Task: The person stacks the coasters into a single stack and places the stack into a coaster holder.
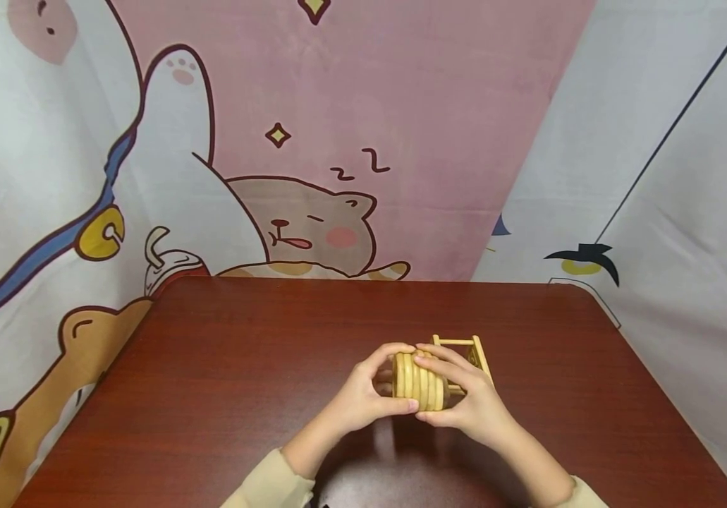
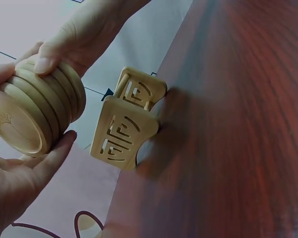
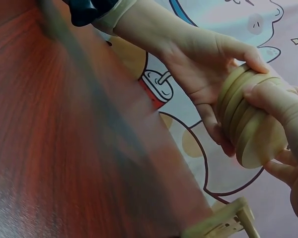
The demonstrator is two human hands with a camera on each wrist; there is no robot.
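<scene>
Both hands hold a sideways stack of several round wooden coasters [image 1: 419, 381] above the table. My left hand [image 1: 366, 395] grips the stack's left end, thumb below and fingers over the top. From the other side my right hand [image 1: 474, 395] grips it the same way. In the left wrist view the end coaster [image 2: 17, 124] shows a raised rim and a thin engraved plant-like design. Just behind the right hand stands a wooden coaster holder [image 2: 121, 131] on the table, with cut-out side panels joined by rods; in the head view the right hand partly hides it.
The reddish-brown wooden table [image 1: 242, 353] spreads around the hands. Behind it and at both sides hangs a cartoon-printed cloth [image 1: 433, 141], which meets the table's far edge.
</scene>
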